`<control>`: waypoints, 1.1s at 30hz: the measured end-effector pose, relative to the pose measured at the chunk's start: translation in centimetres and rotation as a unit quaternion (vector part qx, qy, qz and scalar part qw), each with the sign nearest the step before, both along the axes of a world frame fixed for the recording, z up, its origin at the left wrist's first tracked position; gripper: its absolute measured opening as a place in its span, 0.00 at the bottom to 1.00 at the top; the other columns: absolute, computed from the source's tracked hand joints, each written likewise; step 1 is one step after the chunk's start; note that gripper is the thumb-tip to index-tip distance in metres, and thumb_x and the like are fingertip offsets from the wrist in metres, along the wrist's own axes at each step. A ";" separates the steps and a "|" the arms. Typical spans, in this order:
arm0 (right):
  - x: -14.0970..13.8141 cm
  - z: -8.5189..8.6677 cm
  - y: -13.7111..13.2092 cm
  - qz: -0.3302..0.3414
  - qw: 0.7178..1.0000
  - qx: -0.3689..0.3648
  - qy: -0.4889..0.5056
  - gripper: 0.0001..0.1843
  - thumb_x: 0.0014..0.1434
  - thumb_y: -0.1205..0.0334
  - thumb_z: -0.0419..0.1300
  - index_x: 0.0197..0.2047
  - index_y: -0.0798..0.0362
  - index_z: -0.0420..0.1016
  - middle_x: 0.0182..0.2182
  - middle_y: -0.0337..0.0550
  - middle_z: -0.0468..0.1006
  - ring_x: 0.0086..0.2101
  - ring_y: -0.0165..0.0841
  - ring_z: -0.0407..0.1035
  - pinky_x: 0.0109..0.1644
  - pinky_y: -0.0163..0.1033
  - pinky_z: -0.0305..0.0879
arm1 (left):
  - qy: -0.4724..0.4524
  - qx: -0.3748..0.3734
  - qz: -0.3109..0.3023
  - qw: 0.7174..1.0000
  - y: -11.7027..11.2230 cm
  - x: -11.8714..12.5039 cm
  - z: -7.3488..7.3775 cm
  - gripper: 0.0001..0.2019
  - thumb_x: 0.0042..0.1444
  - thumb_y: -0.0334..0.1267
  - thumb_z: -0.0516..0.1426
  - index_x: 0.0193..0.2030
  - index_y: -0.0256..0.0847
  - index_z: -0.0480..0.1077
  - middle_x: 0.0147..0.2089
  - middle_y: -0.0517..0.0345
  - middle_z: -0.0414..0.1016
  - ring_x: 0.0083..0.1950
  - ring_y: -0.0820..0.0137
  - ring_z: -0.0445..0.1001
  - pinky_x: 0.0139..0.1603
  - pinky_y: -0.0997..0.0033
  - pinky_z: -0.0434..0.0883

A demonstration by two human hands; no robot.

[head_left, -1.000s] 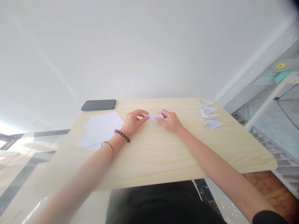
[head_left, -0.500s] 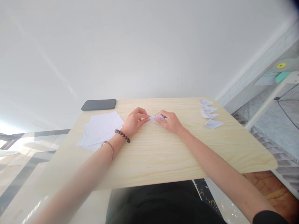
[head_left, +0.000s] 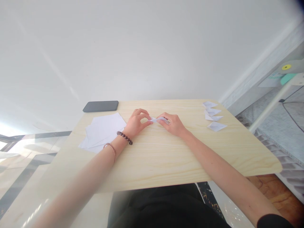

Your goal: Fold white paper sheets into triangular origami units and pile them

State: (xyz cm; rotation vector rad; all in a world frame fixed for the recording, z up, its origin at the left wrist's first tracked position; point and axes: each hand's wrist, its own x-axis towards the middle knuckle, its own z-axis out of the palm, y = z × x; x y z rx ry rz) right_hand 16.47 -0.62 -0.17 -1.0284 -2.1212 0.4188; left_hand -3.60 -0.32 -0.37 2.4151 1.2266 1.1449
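The paper piece (head_left: 158,119) is sitting just above the middle of the frame, low over the table (head_left: 166,164), and is being pinched from both ends: the left hand (head_left: 136,124) is closing thumb and curled fingers on its left tip, while the right hand (head_left: 174,124) is gripping its right end with fingers bent over it. As a judgement, the work is partway through: four folded pieces (head_left: 213,116) are lying finished in a row at the upper right of the table, this one is being creased, and a stack of flat sheets (head_left: 103,130) is waiting at the left, below a dark phone (head_left: 100,106). Compared with a second ago, the left fingers are arching more tightly over the tip, while the paper piece and right hand are staying almost where they were.
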 end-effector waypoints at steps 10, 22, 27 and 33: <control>0.0 -0.2 0.2 0.015 1.000 0.016 -0.018 0.09 0.57 0.59 0.50 0.35 0.52 0.70 0.30 0.39 0.74 0.29 0.28 0.65 0.35 0.32 0.56 | -0.027 -0.171 0.020 0.985 -0.5 0.2 0.5 0.11 0.50 0.45 0.54 0.33 0.40 0.73 0.33 0.59 0.76 0.36 0.69 0.72 0.40 0.72 0.67; -0.1 0.0 0.0 0.001 1.000 -0.019 -0.015 0.11 0.56 0.57 0.50 0.34 0.52 0.70 0.28 0.39 0.74 0.27 0.28 0.63 0.32 0.32 0.55 | -0.009 -0.162 0.009 0.987 -0.7 0.2 0.7 0.12 0.52 0.44 0.52 0.32 0.41 0.73 0.33 0.59 0.76 0.34 0.70 0.71 0.39 0.72 0.66; -0.1 0.0 0.0 -0.008 0.999 -0.033 -0.007 0.10 0.55 0.57 0.51 0.33 0.52 0.69 0.25 0.37 0.72 0.24 0.26 0.60 0.30 0.31 0.54 | -0.036 -0.164 -0.002 0.986 -0.5 0.1 0.4 0.12 0.52 0.44 0.53 0.38 0.41 0.71 0.33 0.60 0.74 0.34 0.71 0.71 0.38 0.72 0.66; 0.0 0.0 0.1 -0.006 0.999 -0.041 0.002 0.08 0.53 0.57 0.53 0.31 0.52 0.68 0.23 0.35 0.69 0.23 0.24 0.58 0.28 0.31 0.53 | -0.054 -0.200 0.004 0.978 -0.6 0.1 0.5 0.14 0.50 0.46 0.54 0.40 0.41 0.71 0.32 0.60 0.74 0.33 0.72 0.71 0.37 0.74 0.66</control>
